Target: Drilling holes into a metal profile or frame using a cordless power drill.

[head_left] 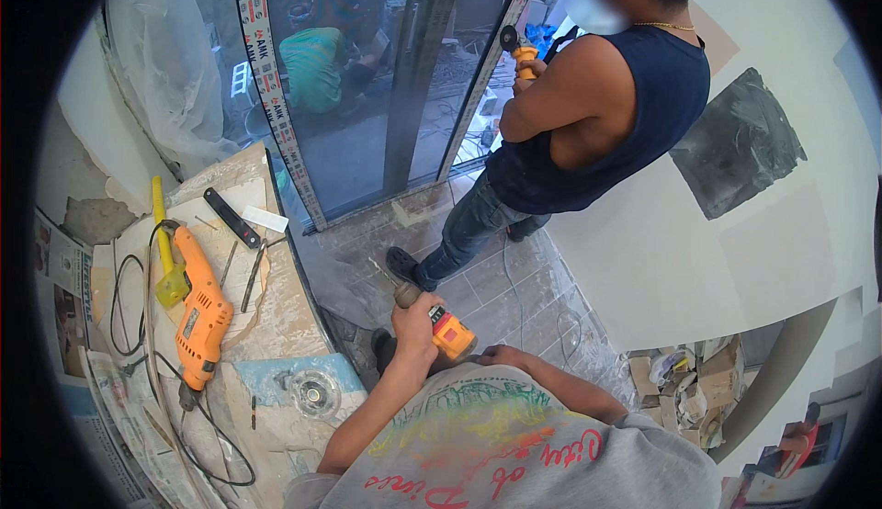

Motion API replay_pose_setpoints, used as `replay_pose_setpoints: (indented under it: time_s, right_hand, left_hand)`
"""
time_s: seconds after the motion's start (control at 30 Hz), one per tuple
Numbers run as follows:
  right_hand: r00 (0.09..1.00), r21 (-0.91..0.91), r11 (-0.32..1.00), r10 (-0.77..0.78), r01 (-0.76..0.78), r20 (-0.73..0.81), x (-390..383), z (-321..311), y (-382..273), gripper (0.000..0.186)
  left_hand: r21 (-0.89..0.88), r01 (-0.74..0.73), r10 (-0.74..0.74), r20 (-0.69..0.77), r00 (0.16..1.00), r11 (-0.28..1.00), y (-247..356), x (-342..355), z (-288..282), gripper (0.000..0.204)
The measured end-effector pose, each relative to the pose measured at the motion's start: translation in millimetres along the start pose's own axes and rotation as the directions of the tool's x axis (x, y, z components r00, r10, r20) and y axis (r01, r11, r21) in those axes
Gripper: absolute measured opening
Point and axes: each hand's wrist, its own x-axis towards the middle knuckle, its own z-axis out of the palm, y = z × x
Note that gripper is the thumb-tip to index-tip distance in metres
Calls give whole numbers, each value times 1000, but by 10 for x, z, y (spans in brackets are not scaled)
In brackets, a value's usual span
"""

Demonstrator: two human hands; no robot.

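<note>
My left hand [416,327] is wrapped round an orange cordless drill [452,334] in front of my waist. A long thin bit [383,272] points from its dark chuck toward the floor, up and to the left. My right hand [501,356] rests against my grey shirt near the drill's lower end. Its fingers are partly hidden, so whether it touches the drill does not show. On the dusty worktop to my left lies a larger orange corded drill [202,318] with a yellow side handle [163,243].
A person in a dark sleeveless top [611,114] stands ahead, holding an orange angle grinder [524,57]. Behind the glass door [344,160], someone in green [312,68] crouches. The worktop [299,325] holds a black folded tool [231,218] and loose bits. Scrap cardboard [719,376] lies right.
</note>
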Motion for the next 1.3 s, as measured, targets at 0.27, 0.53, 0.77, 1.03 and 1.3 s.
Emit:
replay_pose_setpoints:
  time_s: [0.27, 0.53, 0.77, 1.03, 1.3]
  right_hand:
    - [999, 24, 1000, 15, -14, -32, 42, 34, 50, 57]
    - [1000, 37, 999, 3, -2, -11, 129, 55, 141, 55]
    - [999, 0, 999, -46, 46, -15, 138, 59, 158, 55]
    - [1000, 18, 1000, -20, 21, -12, 165, 62, 178, 55]
    - [999, 13, 999, -33, 33, -11, 100, 41, 130, 57]
  left_hand:
    - [-23, 20, -20, 7, 1000, 1000, 0, -6, 1, 11]
    - [-36, 48, -48, -25, 999, 998, 69, -66, 61, 16]
    - [-32, 40, -40, 0, 999, 999, 50, -48, 39, 16]
    - [-47, 39, -39, -9, 999, 998, 44, -41, 47, 15]
    - [-26, 24, -24, -13, 1000, 999, 33, -33, 35, 14]
